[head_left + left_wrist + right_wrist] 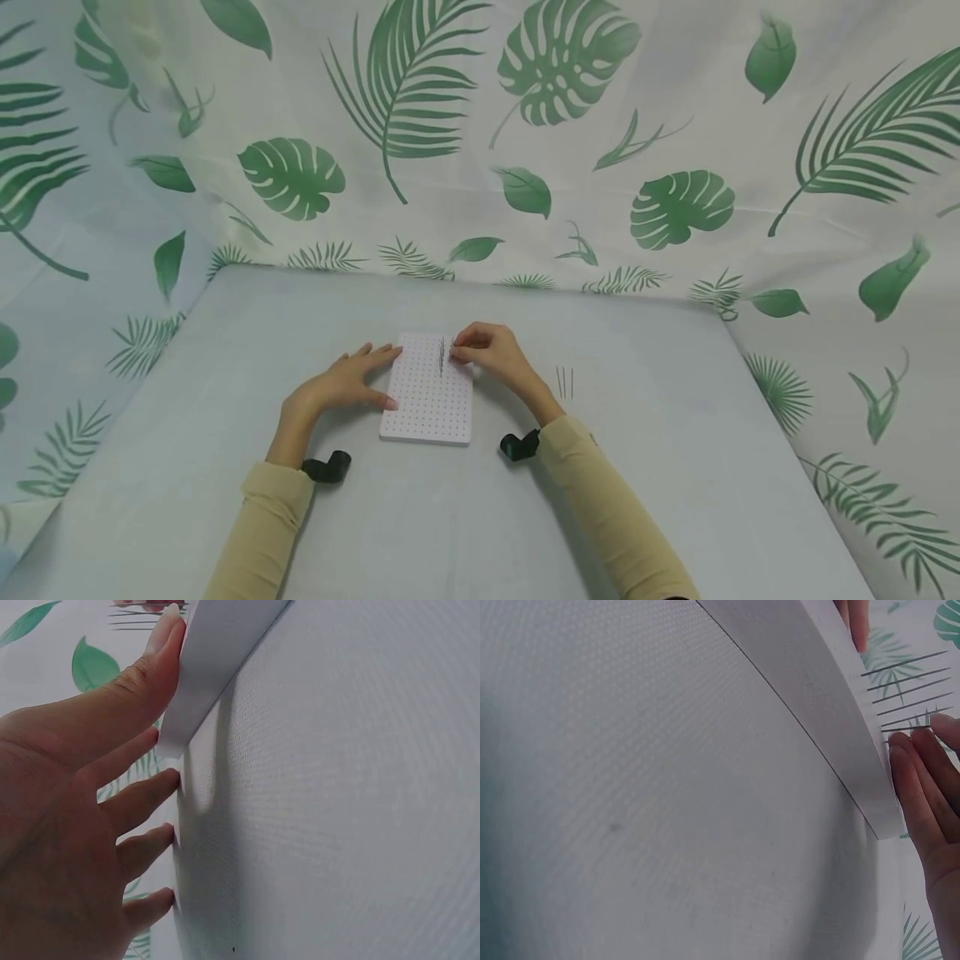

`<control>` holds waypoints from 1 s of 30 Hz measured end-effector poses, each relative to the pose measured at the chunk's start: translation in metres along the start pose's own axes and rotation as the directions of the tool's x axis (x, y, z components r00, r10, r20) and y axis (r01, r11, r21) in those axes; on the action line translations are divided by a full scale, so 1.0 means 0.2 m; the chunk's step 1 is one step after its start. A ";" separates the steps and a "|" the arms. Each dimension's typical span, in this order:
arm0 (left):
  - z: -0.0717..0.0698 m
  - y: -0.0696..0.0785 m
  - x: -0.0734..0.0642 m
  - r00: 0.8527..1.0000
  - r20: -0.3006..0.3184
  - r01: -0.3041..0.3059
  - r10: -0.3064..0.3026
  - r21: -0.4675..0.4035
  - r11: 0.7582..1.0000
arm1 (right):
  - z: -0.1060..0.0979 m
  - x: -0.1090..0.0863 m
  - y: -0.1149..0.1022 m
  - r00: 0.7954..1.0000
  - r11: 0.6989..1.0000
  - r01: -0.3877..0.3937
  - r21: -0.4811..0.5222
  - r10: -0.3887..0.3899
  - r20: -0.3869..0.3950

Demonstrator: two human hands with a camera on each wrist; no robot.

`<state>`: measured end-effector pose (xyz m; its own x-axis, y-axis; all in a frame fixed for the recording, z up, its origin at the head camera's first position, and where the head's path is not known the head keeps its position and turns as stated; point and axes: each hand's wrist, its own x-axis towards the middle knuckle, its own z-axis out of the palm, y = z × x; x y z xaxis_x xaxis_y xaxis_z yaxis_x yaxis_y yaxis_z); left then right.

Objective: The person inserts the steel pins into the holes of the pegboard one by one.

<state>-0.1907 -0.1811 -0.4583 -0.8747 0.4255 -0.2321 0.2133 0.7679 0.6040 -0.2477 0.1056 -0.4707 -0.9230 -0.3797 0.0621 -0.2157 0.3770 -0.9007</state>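
Observation:
A white pegboard (423, 408) with rows of small holes lies flat on the table. Several thin dark pins (904, 664) stand upright in a row near its far right part. My right hand (495, 354) pinches another thin pin (909, 729) between thumb and fingertips, low over the board at the end of that row. On the board's left side, my left hand (341, 385) has its fingers spread, with the thumb (161, 656) against the board's edge and the index finger at its far left corner. The other left fingertips touch the table beside it.
Loose thin pins (572, 383) lie side by side on the table, right of my right hand. The pale table (420, 525) meets a leaf-print cloth (450, 208) at the back and sides. A black wrist camera (327, 467) sits on my left wrist, another (519, 446) on my right.

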 end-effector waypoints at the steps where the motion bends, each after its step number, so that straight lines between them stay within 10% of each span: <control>1: 0.00 0.00 0.00 1.000 -0.002 -0.002 0.002 0.004 1.000 | 0.00 0.00 0.00 1.000 1.000 -0.001 -0.005 0.001 0.002; 30: 0.00 0.03 -0.01 1.000 0.014 0.021 -0.021 -0.008 1.000 | -0.26 -0.17 0.06 1.000 0.988 -0.005 -0.154 0.006 0.007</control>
<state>-0.1884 -0.1766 -0.4539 -0.8729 0.4158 -0.2555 0.1912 0.7731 0.6048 -0.2348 0.1660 -0.4610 -0.9222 -0.3830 0.0538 -0.2575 0.5043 -0.8243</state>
